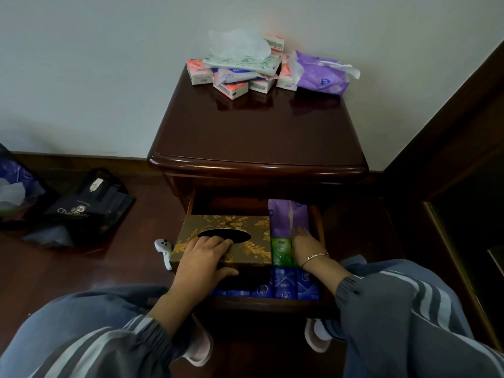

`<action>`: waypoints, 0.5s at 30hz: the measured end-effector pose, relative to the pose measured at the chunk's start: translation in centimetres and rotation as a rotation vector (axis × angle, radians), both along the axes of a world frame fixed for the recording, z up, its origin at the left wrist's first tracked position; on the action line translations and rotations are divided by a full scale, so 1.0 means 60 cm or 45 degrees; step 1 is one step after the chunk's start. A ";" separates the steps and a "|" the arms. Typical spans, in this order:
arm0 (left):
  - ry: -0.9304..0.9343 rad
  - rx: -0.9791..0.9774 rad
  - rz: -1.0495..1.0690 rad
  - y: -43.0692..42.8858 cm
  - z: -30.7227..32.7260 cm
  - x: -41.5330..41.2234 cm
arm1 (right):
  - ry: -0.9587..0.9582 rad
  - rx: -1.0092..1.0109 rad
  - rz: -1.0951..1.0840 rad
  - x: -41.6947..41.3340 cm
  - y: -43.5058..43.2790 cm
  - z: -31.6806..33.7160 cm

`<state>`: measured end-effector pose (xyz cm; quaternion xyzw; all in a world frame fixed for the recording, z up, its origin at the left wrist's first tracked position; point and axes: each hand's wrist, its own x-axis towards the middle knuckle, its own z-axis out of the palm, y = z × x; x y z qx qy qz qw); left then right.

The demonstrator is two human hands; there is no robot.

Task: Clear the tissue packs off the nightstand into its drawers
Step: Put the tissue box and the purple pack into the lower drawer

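Head view. The only legible writing is the white fragment "Cha…" on a black bag (90,205) lying on the floor to the left; the printing on the tissue packs is too small or blurred to read, including a dark label on the green pack (281,252) in the drawer. The nightstand (259,170) stands against the far wall, and at the far edge of its glossy dark counter (259,126) lies a pile of tissue packs (240,75): small red-and-white packs, a white-and-green soft pack with a tissue drawn up, and, at the right end, a purple soft pack (319,75). This pile is well apart from both hands, which are down in the open drawer (317,222) at the near side. The drawer holds a gold-patterned tissue box (253,227) on the left, a purple pack (283,216) at the far right with the green pack just nearer, and a row of blue packs (286,286) along the near edge. The left hand (203,257) grips the box's near left corner, fingers curled over the top beside the oval slot, thumb on the near face. The right hand (306,245), with a thin bracelet (316,256) at the wrist, lies flat with fingers straight and together, on the purple and green packs. Both forearms reach forward from grey-blue striped sleeves.
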<state>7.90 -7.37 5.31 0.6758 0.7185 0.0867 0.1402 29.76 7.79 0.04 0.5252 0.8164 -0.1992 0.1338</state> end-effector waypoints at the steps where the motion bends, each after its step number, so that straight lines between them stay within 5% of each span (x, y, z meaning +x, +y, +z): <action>1: -0.010 0.004 -0.003 0.002 0.001 -0.001 | 0.072 -0.002 -0.057 -0.006 -0.003 0.010; 5: -0.052 0.020 -0.055 0.008 0.013 -0.007 | 0.514 -0.288 -0.468 -0.027 -0.015 0.066; 10: -0.064 0.107 -0.069 0.007 0.030 -0.012 | 0.869 -1.320 -0.945 -0.019 -0.029 0.121; 15: -0.014 0.194 -0.018 0.010 0.032 -0.008 | 0.923 -1.474 -1.053 -0.033 -0.070 0.128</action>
